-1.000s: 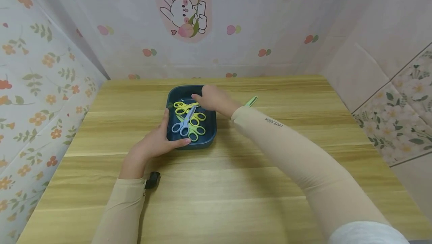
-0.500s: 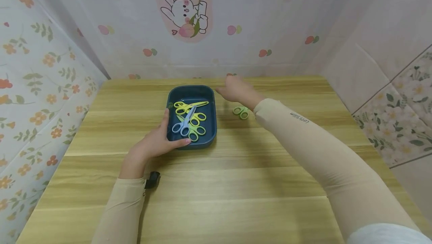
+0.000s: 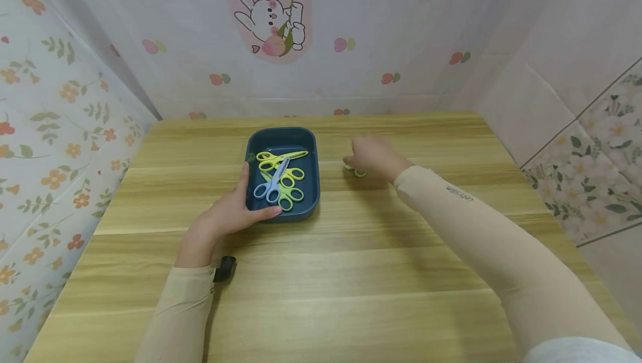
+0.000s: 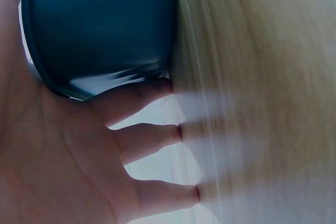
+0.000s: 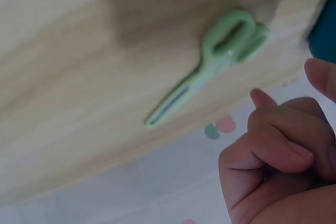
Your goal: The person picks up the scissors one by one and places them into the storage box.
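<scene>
A dark blue tray holds several children's scissors: a blue pair, yellow pairs such as the upper one, and a green pair. My left hand rests against its near left corner, thumb along the near rim, straight fingers beside the left wall and touching the table in the left wrist view. My right hand is over another pair of green scissors on the table. In the right wrist view its lower fingers are curled, thumb and index finger apart, holding nothing. The head view shows only those scissors' handles.
A wooden table carries everything. A patterned curtain hangs behind its far edge, and floral sheets flank both sides. A black band with a small camera sits on the left wrist.
My right hand has left the tray's far right corner and moved right, then down over the green scissors on the table. The left hand and tray stay put.
</scene>
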Motion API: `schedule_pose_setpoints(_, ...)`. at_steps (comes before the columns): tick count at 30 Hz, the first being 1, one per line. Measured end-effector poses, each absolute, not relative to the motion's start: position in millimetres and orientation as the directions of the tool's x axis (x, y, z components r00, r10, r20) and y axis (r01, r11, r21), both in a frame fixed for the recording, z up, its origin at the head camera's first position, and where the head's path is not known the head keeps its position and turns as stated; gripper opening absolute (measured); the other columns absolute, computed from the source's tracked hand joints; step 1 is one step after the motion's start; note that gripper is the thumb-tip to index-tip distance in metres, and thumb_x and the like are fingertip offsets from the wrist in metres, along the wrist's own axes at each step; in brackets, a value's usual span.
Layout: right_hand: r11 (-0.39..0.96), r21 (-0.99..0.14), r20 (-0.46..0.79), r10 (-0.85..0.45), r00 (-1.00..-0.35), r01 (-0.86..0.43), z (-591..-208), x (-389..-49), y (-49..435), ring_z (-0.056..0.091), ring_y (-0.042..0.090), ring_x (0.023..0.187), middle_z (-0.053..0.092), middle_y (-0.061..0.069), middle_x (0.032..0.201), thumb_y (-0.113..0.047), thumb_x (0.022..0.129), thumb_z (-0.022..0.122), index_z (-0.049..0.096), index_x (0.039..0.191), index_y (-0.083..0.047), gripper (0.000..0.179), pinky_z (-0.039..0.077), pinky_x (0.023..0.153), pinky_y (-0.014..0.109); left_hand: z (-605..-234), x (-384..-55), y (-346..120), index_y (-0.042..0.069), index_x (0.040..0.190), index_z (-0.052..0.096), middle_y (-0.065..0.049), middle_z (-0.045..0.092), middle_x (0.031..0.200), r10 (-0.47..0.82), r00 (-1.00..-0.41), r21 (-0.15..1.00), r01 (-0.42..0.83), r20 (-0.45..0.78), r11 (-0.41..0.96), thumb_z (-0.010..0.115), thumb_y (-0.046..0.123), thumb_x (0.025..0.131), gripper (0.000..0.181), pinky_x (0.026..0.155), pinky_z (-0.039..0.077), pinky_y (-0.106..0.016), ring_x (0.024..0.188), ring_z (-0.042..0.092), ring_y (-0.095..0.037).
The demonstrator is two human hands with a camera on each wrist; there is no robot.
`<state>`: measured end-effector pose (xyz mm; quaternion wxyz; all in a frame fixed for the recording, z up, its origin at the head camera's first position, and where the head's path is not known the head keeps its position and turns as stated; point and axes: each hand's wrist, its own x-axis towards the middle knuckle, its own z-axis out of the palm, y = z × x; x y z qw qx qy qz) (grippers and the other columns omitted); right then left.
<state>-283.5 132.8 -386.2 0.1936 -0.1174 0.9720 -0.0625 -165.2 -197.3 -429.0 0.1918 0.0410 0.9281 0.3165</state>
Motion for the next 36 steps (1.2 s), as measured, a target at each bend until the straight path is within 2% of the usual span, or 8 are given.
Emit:
schedule_pose_setpoints(5, 0.951, -0.207, -0.364, -0.294, -0.884, -0.231, -398.0, -271.2, 143.2, 0.052, 0.019, 0.076, 0.055, 0.001, 0.083, -0.038, 0.109, 0.054, 0.062, 0.090, -0.012, 0.033, 0.044, 0.075, 0.040, -428.0, -164.3, -196.3, 0.023, 0.166, -0.030, -0.032, 0.015, 0.175, 0.196, -0.921, 0.599, -0.050, -0.338, 0.799, 0.069, 0.085, 0.082, 0.143, 0.124, 0.034, -0.068, 0.156, 0.033, -0.055)
schedule_pose_setpoints(12, 0.947, -0.212, -0.375, -0.306, -0.875, -0.240, -399.6, -259.9, 152.7, 0.042, 0.015, 0.064, 0.044, -0.003, 0.069, -0.035, 0.109, 0.051, 0.057, 0.085, -0.014, 0.033, 0.035, 0.064, 0.034, -427.0, -164.8, -195.7, 0.024, 0.166, -0.030, -0.031, 0.017, 0.175, 0.188, -0.922, 0.601, -0.059, -0.339, 0.797, 0.069, 0.085, 0.082, 0.143, 0.124, 0.035, -0.068, 0.156, 0.034, -0.055)
schedule_pose_setpoints(16, 0.951, -0.215, -0.416, -0.295, -0.861, -0.222, -400.1, -254.0, 160.4, 0.041, 0.013, 0.061, 0.046, -0.003, 0.067, -0.037, 0.110, 0.052, 0.064, 0.092, -0.012, 0.033, 0.036, 0.064, 0.033, -428.9, -165.6, -195.9, 0.023, 0.166, -0.029, -0.031, 0.017, 0.175, 0.190, -0.923, 0.605, -0.056, -0.336, 0.794, 0.070, 0.084, 0.082, 0.143, 0.124, 0.035, -0.067, 0.156, 0.034, -0.054)
schedule_pose_setpoints(20, 0.946, -0.238, -0.402, -0.302, -0.864, -0.220, -406.0, -248.0, 171.1, 0.057, 0.019, 0.080, 0.067, 0.004, 0.092, -0.038, 0.110, 0.054, 0.073, 0.117, -0.008, 0.036, 0.047, 0.078, 0.039, -429.1, -166.1, -196.1, 0.023, 0.166, -0.029, -0.032, 0.017, 0.175, 0.188, -0.921, 0.599, -0.058, -0.340, 0.799, 0.070, 0.084, 0.082, 0.143, 0.124, 0.035, -0.068, 0.155, 0.034, -0.055)
schedule_pose_setpoints(23, 0.940, -0.260, -0.386, -0.310, -0.869, -0.220, -410.3, -244.8, 179.4, 0.060, 0.023, 0.091, 0.072, 0.010, 0.110, -0.037, 0.109, 0.055, 0.071, 0.129, -0.004, 0.042, 0.049, 0.083, 0.040, -428.9, -165.8, -196.5, 0.023, 0.166, -0.030, -0.032, 0.016, 0.175, 0.188, -0.919, 0.593, -0.059, -0.345, 0.803, 0.070, 0.084, 0.082, 0.143, 0.124, 0.035, -0.068, 0.156, 0.034, -0.055)
schedule_pose_setpoints(30, 0.938, -0.300, -0.373, -0.283, -0.884, -0.174, -407.6, -241.1, 194.0, 0.056, 0.018, 0.072, 0.070, 0.005, 0.087, -0.036, 0.108, 0.059, 0.072, 0.121, -0.001, 0.039, 0.043, 0.065, 0.031, -427.4, -164.1, -198.3, 0.024, 0.166, -0.029, -0.031, 0.017, 0.175, 0.191, -0.922, 0.602, -0.055, -0.336, 0.797, 0.069, 0.084, 0.082, 0.143, 0.124, 0.035, -0.067, 0.155, 0.035, -0.054)
schedule_pose_setpoints(34, 0.950, -0.283, -0.347, -0.232, -0.909, -0.134, -398.0, -242.3, 201.3, 0.063, 0.023, 0.083, 0.076, 0.013, 0.105, -0.038, 0.105, 0.063, 0.066, 0.128, 0.003, 0.047, 0.051, 0.073, 0.037, -427.8, -164.2, -197.9, 0.024, 0.166, -0.029, -0.031, 0.017, 0.175, 0.194, -0.923, 0.603, -0.050, -0.333, 0.796, 0.069, 0.084, 0.082, 0.143, 0.124, 0.035, -0.067, 0.156, 0.035, -0.054)
schedule_pose_setpoints(36, 0.957, -0.268, -0.336, -0.203, -0.920, -0.113, -394.2, -244.7, 204.6, 0.063, 0.025, 0.088, 0.074, 0.014, 0.107, -0.042, 0.102, 0.066, 0.064, 0.125, 0.004, 0.051, 0.051, 0.075, 0.040, -427.7, -164.0, -197.7, 0.023, 0.166, -0.029, -0.031, 0.017, 0.175, 0.193, -0.921, 0.602, -0.054, -0.338, 0.797, 0.069, 0.084, 0.082, 0.143, 0.124, 0.035, -0.067, 0.156, 0.035, -0.054)
